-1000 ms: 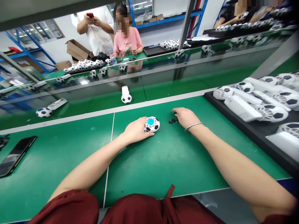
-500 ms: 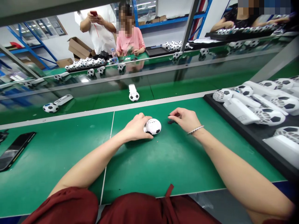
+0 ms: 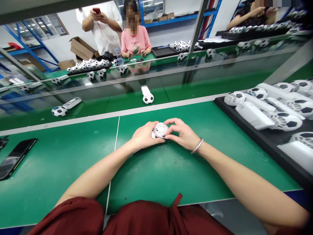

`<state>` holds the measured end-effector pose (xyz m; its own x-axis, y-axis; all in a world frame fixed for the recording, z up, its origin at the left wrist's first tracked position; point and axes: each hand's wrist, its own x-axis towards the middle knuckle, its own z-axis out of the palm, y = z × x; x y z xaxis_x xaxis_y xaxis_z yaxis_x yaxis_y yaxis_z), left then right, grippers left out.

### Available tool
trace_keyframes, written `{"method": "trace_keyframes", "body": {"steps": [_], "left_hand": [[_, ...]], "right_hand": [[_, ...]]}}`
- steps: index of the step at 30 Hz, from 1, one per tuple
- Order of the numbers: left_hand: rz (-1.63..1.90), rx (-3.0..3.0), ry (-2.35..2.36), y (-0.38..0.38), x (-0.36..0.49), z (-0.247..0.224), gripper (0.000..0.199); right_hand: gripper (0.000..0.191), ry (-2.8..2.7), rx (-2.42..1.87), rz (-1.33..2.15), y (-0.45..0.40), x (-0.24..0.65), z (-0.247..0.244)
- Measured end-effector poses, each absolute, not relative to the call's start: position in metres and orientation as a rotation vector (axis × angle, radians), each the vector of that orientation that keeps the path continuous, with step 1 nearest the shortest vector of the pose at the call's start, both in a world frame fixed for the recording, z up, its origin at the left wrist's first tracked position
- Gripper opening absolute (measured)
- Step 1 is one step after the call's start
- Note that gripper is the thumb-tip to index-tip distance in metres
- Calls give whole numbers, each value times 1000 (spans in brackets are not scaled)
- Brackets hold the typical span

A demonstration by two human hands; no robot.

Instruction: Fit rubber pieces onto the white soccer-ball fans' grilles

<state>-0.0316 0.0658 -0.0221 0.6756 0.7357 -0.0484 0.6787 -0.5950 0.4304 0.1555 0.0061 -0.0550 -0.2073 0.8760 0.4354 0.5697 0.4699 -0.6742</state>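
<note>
On a green workbench [image 3: 186, 173], beside a black tray [image 3: 259, 153] of football-patterned fans, a worker's left hand [image 3: 145, 135] and right hand [image 3: 182, 133] clasp together around a perforated football-patterned shell [image 3: 160, 130], apparently plastic; any lettering is too small to read.

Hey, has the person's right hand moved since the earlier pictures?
Yes, leftward: the right hand has moved away from the black tray, toward the soccer-patterned ball in the left hand.

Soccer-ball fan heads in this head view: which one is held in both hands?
The grille-faced fan head, cupped between the left hand and the right hand; the ones in the black tray lie untouched.
</note>
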Motion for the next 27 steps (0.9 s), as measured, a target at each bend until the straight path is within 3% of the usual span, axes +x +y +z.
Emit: {"method": "trace_keyframes", "body": {"steps": [7,11,15,19,24,27], "left_hand": [[214,2467,1094,64,-30,-20,62],[219,2438,1115,65,-30,-20,60],[227,2426,1125,66,-29,-20,56],[193,2446,1120,64,-28,-21,61],[131,2637,1076,69,-31,-19,61],[132,2775,1057,73,-33,-19,61]], "right_hand": [[13,-1810,-1235,536,10,148,-60],[34,-1657,-1289,752,12,145,-62],[39,-1626,-1368,750,13,142,-62],[33,-1569,-1339,825,22,155,-63],[8,-1558,-1775,364,29,195,-56],[5,-1712,-1983,334,29,207,-53]]}}
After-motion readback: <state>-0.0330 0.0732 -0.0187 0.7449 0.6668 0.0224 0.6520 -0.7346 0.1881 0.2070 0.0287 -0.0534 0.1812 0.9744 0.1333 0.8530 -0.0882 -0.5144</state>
